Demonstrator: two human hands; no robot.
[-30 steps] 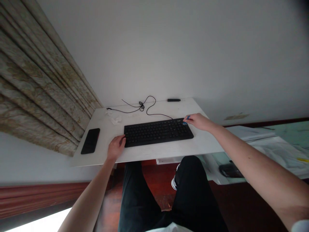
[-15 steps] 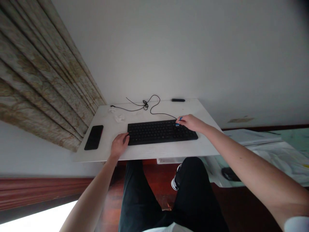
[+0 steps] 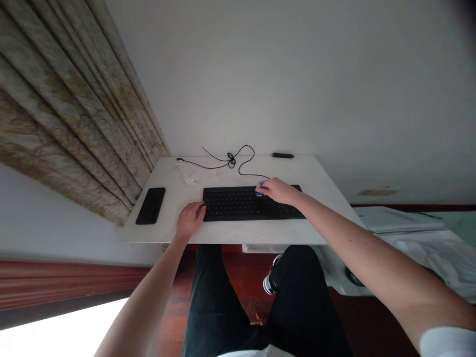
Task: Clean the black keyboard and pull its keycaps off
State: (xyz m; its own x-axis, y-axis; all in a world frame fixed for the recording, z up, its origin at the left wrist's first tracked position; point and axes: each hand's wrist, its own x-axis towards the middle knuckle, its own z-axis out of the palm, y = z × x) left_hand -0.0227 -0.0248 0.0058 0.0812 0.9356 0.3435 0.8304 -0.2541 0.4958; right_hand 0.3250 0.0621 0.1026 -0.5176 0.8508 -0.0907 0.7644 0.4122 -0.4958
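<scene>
One small blue handheld tool (image 3: 259, 194) is pinched in my right hand (image 3: 275, 190) over the long black plastic keyboard (image 3: 235, 204); my left hand (image 3: 190, 218) touches its left end, grip unclear. Light pressure, steady bracing seem best.

Well left of the grip, a dark phone (image 3: 150, 206) lies flat on the white tabletop (image 3: 238, 231). Left of the grip and slightly beyond it sits a crumpled white scrap (image 3: 191, 178). Farther beyond the grip and rightward, a slim black object (image 3: 282, 155) lies near the wall (image 3: 278, 79). Patterned curtains (image 3: 85, 109) hang far left of the grip; far right, crinkled plastic (image 3: 439, 258) lies lower down.
</scene>
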